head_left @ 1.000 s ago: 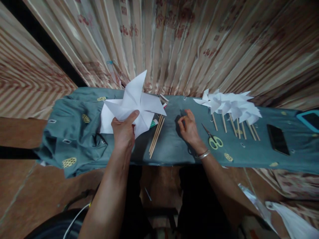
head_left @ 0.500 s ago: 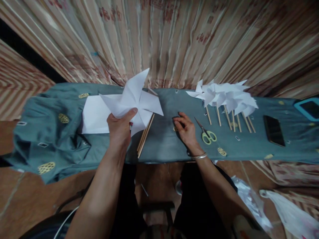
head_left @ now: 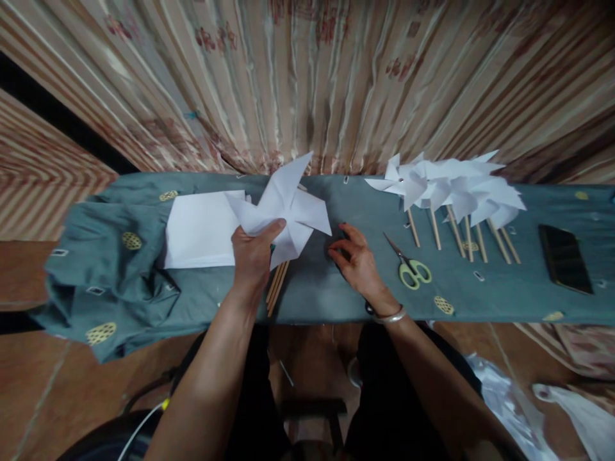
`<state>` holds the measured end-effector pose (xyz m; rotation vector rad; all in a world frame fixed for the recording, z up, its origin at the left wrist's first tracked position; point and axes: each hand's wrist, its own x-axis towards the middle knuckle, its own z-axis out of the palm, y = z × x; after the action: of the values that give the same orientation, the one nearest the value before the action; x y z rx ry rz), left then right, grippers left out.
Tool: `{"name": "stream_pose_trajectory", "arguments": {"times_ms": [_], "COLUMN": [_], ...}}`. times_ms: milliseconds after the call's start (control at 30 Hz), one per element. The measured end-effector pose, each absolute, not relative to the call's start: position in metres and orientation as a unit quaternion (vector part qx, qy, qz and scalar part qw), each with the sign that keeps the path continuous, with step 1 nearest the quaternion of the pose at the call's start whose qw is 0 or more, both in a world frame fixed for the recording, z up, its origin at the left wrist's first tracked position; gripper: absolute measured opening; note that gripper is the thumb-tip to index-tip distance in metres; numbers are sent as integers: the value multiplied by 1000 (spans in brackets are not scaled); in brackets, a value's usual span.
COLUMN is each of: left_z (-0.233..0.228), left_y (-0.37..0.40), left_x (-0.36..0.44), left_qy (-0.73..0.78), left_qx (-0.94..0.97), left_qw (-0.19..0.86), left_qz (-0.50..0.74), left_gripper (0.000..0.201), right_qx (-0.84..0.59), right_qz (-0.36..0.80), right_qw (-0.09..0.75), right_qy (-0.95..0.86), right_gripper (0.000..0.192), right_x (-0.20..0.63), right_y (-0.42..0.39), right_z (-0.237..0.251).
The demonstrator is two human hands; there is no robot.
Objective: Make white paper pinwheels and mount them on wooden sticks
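My left hand (head_left: pixel 254 253) is closed on a white paper pinwheel (head_left: pixel 288 208), the thumb pressed near its centre where the folded points meet. Its other fingers are behind the paper. My right hand (head_left: pixel 356 259) hovers just right of the pinwheel, thumb and forefinger drawn together in a pinch. Whatever sits between those fingertips is too small to make out. Below the pinwheel, several thin wooden sticks (head_left: pixel 277 288) lie side by side, partly covered by it. A stack of white paper (head_left: pixel 202 230) lies left of my left hand.
Green-handled scissors (head_left: pixel 408 266) lie right of my right hand. Farther right, several finished pinwheels (head_left: pixel 451 186) on sticks overlap in a row, with a dark phone (head_left: pixel 565 258) beyond. A green patterned cloth (head_left: pixel 139 282) covers the table; a striped curtain (head_left: pixel 307 83) hangs behind.
The view has shifted, so the table's things appear moved. The pinwheel in my left hand has come nearer to my right hand, which stays pinched.
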<state>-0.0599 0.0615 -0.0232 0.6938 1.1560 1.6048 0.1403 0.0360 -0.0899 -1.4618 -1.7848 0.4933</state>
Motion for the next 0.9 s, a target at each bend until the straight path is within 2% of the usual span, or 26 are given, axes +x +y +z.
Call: {"name": "stream_pose_trajectory", "arguments": {"times_ms": [467, 667, 900], "left_z": [-29, -31, -30], "left_y": [57, 56, 43], "left_x": [-50, -45, -27], "left_qy": [508, 510, 489], "left_qx": [329, 347, 404], "left_qw": [482, 478, 491], "left_qz": [634, 625, 597], "left_gripper": [27, 27, 27], "right_qx": [-582, -579, -522], "right_qz": [211, 210, 160], "right_qw": [420, 476, 452], "right_qy": [-664, -628, -705], "right_gripper": [6, 9, 7], "right_x": [138, 152, 128], "right_y": [36, 28, 3], "right_z": [-89, -51, -21]}}
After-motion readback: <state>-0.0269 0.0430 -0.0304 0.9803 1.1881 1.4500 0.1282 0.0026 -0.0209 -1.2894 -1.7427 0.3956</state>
